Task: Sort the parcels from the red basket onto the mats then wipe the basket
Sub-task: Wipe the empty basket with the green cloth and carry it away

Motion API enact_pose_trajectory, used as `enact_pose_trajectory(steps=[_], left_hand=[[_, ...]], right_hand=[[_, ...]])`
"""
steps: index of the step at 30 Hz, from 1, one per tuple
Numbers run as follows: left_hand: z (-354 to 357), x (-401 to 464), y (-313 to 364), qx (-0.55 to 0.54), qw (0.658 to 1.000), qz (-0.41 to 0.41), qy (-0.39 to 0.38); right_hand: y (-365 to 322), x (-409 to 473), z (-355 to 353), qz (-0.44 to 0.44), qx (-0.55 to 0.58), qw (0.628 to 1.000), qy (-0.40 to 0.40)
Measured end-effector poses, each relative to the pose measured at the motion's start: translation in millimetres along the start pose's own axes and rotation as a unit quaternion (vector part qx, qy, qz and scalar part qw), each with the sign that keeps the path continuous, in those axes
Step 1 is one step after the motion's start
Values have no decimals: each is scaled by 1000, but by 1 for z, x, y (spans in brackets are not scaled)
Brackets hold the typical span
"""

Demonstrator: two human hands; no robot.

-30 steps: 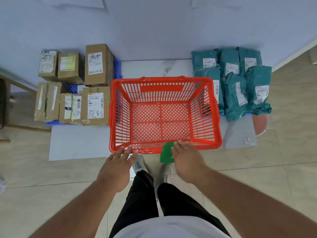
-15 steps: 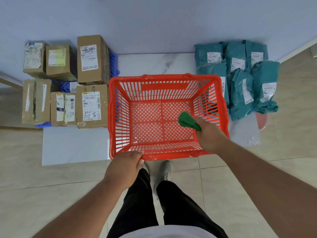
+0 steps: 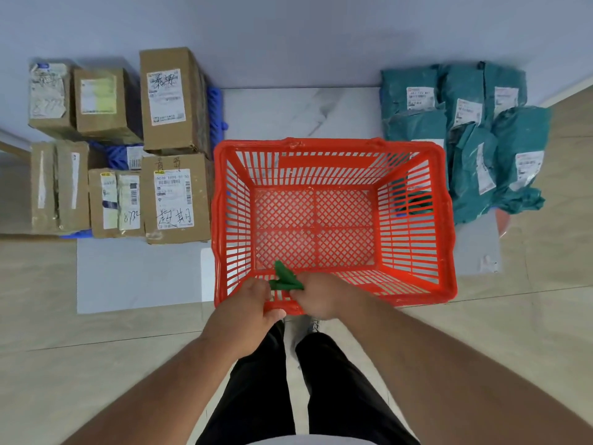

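Observation:
The red basket (image 3: 447, 220) stands on the floor in front of me with nothing inside it. My left hand (image 3: 244, 305) grips the near rim of the basket at its left part. My right hand (image 3: 321, 295) holds a green cloth (image 3: 284, 279) against the inside of the near wall, close beside my left hand. Several brown cardboard parcels (image 3: 170, 101) lie on the blue mat (image 3: 215, 114) to the left. Several teal bag parcels (image 3: 471, 136) lie on the red mat (image 3: 503, 221) to the right.
A pale marble floor slab (image 3: 138, 277) lies under the basket and mats, against the lilac wall (image 3: 288, 36). Beige floor tiles surround it. My legs and shoes (image 3: 309, 324) stand just behind the basket's near side.
My right hand has brought the green cloth from the right inside of the basket back to the near wall, next to my left hand, which stays gripping the near rim.

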State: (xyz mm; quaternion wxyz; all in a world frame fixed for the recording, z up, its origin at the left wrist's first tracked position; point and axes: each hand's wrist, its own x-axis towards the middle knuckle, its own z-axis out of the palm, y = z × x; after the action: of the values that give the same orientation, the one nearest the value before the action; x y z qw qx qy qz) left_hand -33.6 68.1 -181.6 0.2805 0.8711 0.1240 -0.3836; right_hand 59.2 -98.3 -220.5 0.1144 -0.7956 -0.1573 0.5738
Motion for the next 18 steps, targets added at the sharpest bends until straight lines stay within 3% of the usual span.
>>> enact_pose_trajectory(steps=[4, 9, 11, 14, 18], left_hand=[[-4, 2, -1, -26, 1000, -3, -5], [-5, 1, 0, -17, 1000, -3, -5], [-5, 2, -1, -16, 1000, -3, -4], [-3, 3, -2, -10, 1000, -1, -5], [-2, 5, -4, -22, 1000, -3, 0]], right_hand=[[-21, 3, -4, -17, -18, 999, -33], [54, -20, -42, 135, -146, 979, -49], [68, -33, -55, 168, -149, 973, -61], [50, -32, -52, 141, -114, 982, -47], [-9, -11, -14, 38, -27, 998, -35]])
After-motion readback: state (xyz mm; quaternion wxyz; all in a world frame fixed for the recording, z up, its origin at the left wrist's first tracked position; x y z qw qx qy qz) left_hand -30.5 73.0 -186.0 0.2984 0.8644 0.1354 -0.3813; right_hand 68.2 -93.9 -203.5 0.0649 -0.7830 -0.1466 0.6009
